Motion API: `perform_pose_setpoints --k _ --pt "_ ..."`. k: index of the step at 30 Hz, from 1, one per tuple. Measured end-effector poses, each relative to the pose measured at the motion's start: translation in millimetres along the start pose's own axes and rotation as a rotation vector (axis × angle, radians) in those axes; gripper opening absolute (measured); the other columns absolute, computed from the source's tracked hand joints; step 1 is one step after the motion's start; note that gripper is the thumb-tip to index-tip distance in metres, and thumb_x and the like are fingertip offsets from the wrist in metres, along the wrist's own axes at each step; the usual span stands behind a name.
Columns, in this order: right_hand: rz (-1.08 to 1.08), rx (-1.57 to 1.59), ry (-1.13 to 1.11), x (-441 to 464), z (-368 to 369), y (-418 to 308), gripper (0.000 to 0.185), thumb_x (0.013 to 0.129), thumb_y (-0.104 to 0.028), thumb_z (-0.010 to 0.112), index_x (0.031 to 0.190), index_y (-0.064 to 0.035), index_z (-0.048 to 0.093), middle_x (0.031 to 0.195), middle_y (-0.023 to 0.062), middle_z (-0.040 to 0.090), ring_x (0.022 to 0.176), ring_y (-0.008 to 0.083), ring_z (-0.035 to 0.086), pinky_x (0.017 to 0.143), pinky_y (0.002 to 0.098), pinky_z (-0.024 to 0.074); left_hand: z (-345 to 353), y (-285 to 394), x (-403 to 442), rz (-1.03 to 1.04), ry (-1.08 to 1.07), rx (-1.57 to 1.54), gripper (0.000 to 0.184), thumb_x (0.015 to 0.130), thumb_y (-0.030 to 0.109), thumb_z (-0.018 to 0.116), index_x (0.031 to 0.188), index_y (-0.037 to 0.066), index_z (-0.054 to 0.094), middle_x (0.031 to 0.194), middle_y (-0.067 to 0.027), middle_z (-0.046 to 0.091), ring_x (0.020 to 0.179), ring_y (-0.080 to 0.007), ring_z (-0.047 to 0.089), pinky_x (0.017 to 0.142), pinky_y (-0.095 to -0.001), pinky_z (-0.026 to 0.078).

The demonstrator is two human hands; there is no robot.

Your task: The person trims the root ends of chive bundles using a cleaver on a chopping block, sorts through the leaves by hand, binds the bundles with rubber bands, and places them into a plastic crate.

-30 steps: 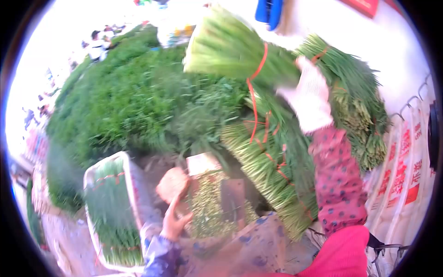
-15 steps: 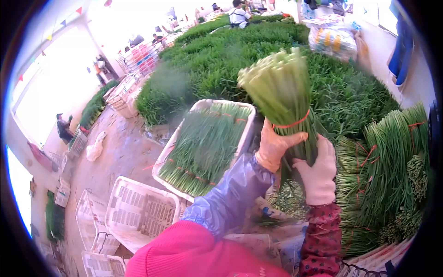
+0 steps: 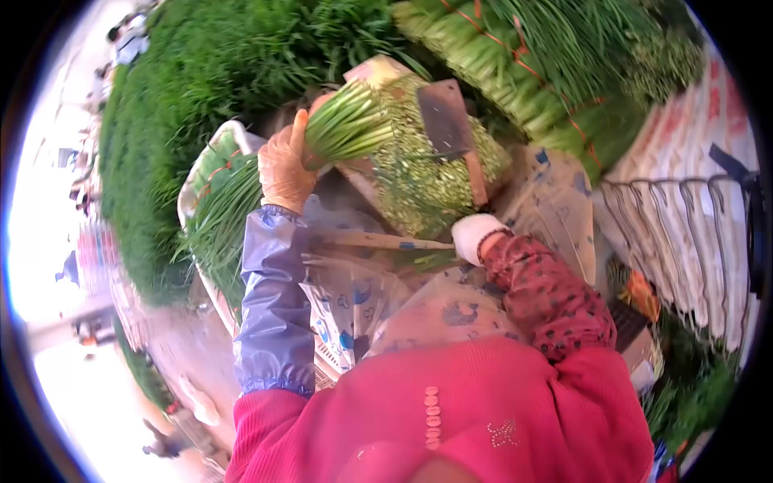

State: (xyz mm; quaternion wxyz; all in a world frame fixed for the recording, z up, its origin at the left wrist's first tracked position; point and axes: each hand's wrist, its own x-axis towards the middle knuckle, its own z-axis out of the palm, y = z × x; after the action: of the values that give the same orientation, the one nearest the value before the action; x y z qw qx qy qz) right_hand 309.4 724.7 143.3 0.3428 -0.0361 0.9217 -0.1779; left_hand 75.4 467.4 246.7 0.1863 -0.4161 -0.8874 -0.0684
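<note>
My left hand point(image 3: 286, 167), in a thin pale glove, is closed around a bunch of chives point(image 3: 348, 121). The pale stalk ends point right, over a heap of cut stalk ends point(image 3: 403, 189). A cleaver point(image 3: 444, 119) with a dark blade and wooden handle lies on that heap, and a board shows beneath. At the heap's near edge, my right hand point(image 3: 475, 235) in a whitish glove sits beside the end of a light strip point(image 3: 378, 240). Its fingers are hidden, so what it holds, if anything, cannot be told. The cleaver handle is just above it.
Left of my left hand stands a white crate point(image 3: 192, 181) with long chives. A large mass of green chives point(image 3: 169, 153) spreads behind. Banded bunches point(image 3: 499, 68) are stacked at the back right, beside stacked white crates point(image 3: 660, 233). Patterned plastic sheeting point(image 3: 555, 209) drapes the near side.
My view has turned down and right. Both hands held the bunch upright before; now it lies tilted low in my left hand, and my right hand has let go and moved toward me.
</note>
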Motion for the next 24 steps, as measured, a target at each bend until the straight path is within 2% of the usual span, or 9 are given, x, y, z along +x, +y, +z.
perform_pose_setpoints --k 5,7,13,15,16,17,19,21,24 --pt "0.268 0.411 0.536 6 -36 7 0.034 0.084 -0.021 0.068 0.111 -0.0017 0.058 0.102 0.0207 0.068 0.098 0.0376 0.067 0.085 0.0494 0.0532 92 19 -22 -0.067 -0.324 -0.074 0.109 0.050 0.012 0.089 0.149 0.013 0.042 0.121 -0.0126 0.061 0.106 -0.0365 0.060 0.087 -0.0464 0.050" --pt "0.345 0.321 0.693 22 -48 19 0.043 0.084 -0.021 0.070 0.118 -0.0033 0.051 0.107 0.0203 0.064 0.104 0.0383 0.064 0.086 0.0489 0.0531 121 33 -26 -0.040 -0.412 0.076 0.109 0.057 0.020 0.087 0.152 0.009 0.034 0.108 -0.0091 0.059 0.100 -0.0314 0.061 0.082 -0.0433 0.049" --pt "0.582 0.331 0.568 76 -33 47 0.049 0.084 -0.018 0.071 0.123 -0.0018 0.047 0.110 0.0221 0.062 0.104 0.0375 0.065 0.088 0.0453 0.0557 76 96 30 -0.271 -0.856 0.339 0.136 0.064 0.048 0.089 0.160 0.007 0.001 0.148 -0.0163 0.044 0.138 -0.0326 0.044 0.109 -0.0485 0.042" --pt "0.548 0.262 0.578 89 -37 51 0.052 0.082 -0.016 0.073 0.124 -0.0010 0.045 0.104 0.0220 0.064 0.097 0.0389 0.067 0.085 0.0460 0.0564 77 118 45 -0.173 -0.927 0.413 0.145 0.065 0.063 0.083 0.158 0.004 -0.011 0.164 -0.0178 0.022 0.151 -0.0359 0.023 0.119 -0.0546 0.029" --pt "0.578 0.300 0.686 91 -40 51 0.054 0.077 -0.014 0.076 0.122 0.0006 0.050 0.102 0.0207 0.066 0.091 0.0393 0.068 0.084 0.0463 0.0561 94 124 37 -0.148 -0.771 0.358 0.156 0.051 0.058 0.092 0.160 0.009 -0.008 0.163 -0.0135 0.027 0.149 -0.0318 0.029 0.115 -0.0558 0.032" --pt "0.578 0.306 0.681 90 -43 54 0.054 0.077 -0.014 0.076 0.122 0.0006 0.050 0.102 0.0207 0.066 0.091 0.0393 0.068 0.084 0.0463 0.0561 111 127 31 -0.115 -0.733 0.301 0.157 0.052 0.059 0.092 0.159 0.008 -0.010 0.163 -0.0156 0.025 0.149 -0.0332 0.028 0.114 -0.0573 0.033" --pt "0.474 0.861 0.519 75 -71 58 0.050 0.077 -0.010 0.075 0.121 0.0009 0.056 0.108 0.0191 0.067 0.092 0.0369 0.068 0.083 0.0452 0.0549 120 140 38 -0.143 -0.667 0.320 0.158 0.051 0.059 0.093 0.158 0.005 -0.010 0.158 -0.0179 0.033 0.143 -0.0354 0.038 0.109 -0.0516 0.040" --pt "0.352 0.917 0.724 88 -56 47 0.046 0.080 -0.008 0.072 0.122 0.0009 0.057 0.100 0.0189 0.069 0.092 0.0341 0.068 0.082 0.0417 0.0529 128 133 54 -0.246 -0.750 0.209 0.156 0.051 0.057 0.093 0.158 0.004 -0.006 0.155 -0.0172 0.037 0.138 -0.0356 0.043 0.107 -0.0481 0.043" --pt "0.256 0.975 0.477 82 -64 35 0.041 0.089 -0.023 0.067 0.119 0.0015 0.057 0.093 0.0227 0.067 0.093 0.0395 0.066 0.081 0.0448 0.0527 130 122 75 -0.365 -0.905 0.115 0.149 0.050 0.055 0.095 0.158 0.002 0.005 0.149 -0.0153 0.044 0.130 -0.0344 0.050 0.102 -0.0416 0.047"
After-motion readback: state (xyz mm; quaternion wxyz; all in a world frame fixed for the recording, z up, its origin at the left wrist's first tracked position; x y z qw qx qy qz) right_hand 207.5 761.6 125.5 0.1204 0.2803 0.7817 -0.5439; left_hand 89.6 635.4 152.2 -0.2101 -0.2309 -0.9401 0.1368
